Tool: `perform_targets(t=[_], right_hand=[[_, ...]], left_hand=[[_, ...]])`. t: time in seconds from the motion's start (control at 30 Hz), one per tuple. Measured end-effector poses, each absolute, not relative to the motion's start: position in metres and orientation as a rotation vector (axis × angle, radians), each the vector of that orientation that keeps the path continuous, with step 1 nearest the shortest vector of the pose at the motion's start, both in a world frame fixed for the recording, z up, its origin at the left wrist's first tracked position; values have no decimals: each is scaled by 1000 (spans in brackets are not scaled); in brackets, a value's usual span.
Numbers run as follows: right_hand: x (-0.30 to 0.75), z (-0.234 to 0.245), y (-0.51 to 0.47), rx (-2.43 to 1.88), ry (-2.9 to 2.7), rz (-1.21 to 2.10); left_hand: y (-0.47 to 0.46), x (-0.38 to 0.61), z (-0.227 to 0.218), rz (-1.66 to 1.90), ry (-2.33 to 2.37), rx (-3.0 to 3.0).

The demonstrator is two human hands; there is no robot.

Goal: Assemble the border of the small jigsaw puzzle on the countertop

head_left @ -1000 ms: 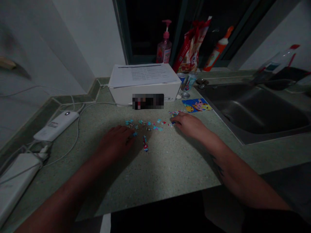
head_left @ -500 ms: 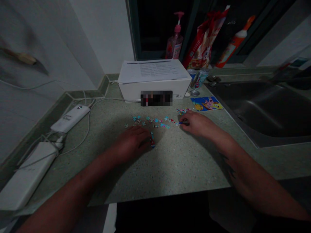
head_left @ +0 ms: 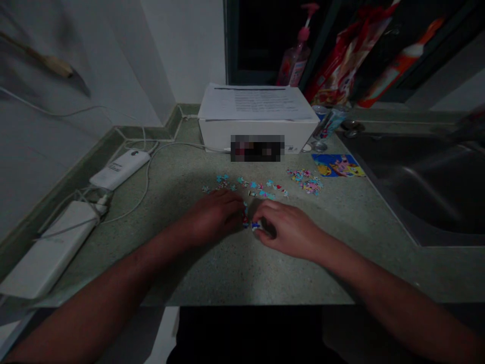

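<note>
My left hand rests on the counter, fingers bent and fingertips against the left edge of a short upright strip of joined jigsaw puzzle pieces. Its thumb is partly hidden. Just right of that strip, my right hand pinches a small blue and white puzzle piece between thumb and fingers. Beyond both hands lies a loose row of puzzle pieces, mostly light blue. A denser heap of colourful puzzle pieces sits further right.
A bright cartoon picture card lies beside the sink. Behind the pieces stands a white box with a printed sheet on top. Cans are by its right side. White power banks and cables occupy the left.
My right hand has moved left and nearer from the heap, carrying a puzzle piece to the strip. My left hand stays by the strip. The view has shifted slightly.
</note>
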State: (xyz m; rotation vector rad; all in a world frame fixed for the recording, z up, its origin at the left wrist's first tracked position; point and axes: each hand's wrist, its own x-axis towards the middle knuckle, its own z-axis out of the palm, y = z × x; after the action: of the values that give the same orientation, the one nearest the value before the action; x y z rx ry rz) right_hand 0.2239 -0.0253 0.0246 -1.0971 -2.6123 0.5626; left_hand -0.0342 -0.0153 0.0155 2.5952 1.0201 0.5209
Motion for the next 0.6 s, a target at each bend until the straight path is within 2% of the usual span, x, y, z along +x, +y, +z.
perform_targets(t=[0.6], right_hand=[[207,11,-36,-1029,-2690,445]], left_hand=[[-15,-34,10,477,981,2607]])
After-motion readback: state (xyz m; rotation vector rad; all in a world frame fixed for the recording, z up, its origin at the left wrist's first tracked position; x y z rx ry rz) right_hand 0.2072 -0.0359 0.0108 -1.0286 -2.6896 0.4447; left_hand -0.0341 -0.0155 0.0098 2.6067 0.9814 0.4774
